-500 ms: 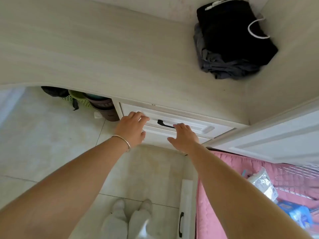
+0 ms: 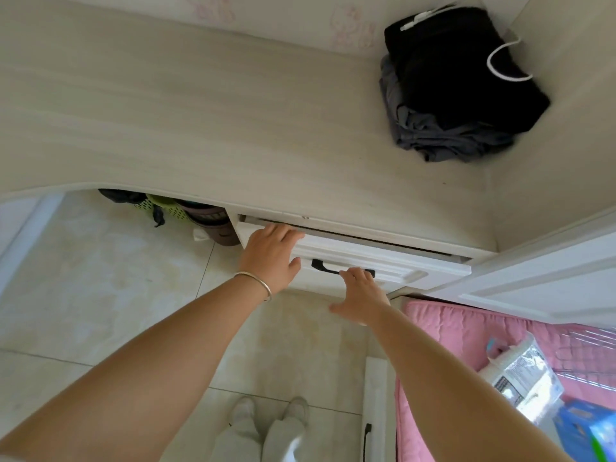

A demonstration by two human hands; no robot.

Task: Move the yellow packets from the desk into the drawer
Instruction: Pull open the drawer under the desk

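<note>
The white drawer under the pale wood desk top stands slightly out, with a dark gap along its top edge. My left hand lies on the drawer's left end, fingers hooked over the top edge. My right hand reaches up from below, its fingertips on the black drawer handle and its thumb spread out. No yellow packets are in view on the desk or in the gap.
A pile of black and grey clothes with a white cord sits in the desk's back right corner. Baskets and pots stand under the desk. A white cabinet door stands open at right above a pink mat.
A dark gap now shows above the drawer front. My left hand has moved up to the drawer's top edge, and my right fingers have reached the handle.
</note>
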